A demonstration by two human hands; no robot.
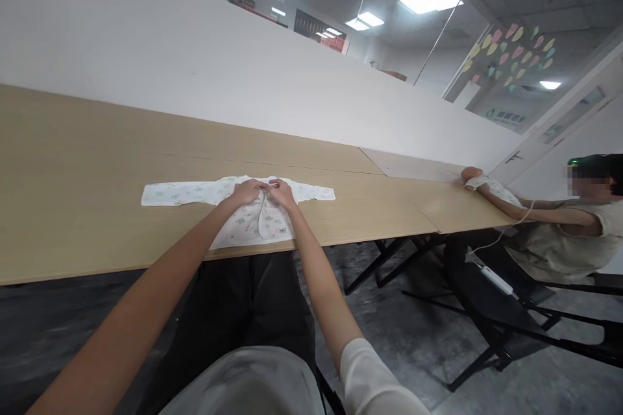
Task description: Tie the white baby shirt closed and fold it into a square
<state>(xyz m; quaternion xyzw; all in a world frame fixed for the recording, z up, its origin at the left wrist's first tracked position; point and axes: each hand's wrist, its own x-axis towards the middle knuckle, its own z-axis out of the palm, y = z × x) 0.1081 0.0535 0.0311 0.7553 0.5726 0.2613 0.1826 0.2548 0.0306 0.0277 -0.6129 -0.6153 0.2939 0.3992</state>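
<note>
Head view: left hand (246,192) and right hand (282,192) pinch the shirt (246,224) (sleeves (178,193) outspread) between their fingers (257,184).

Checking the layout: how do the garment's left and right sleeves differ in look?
The left sleeve looks longer in this view than the right sleeve. The left sleeve's end looks broader, the right sleeve's narrower. Both are white, printed and spread outward on the table.
</note>
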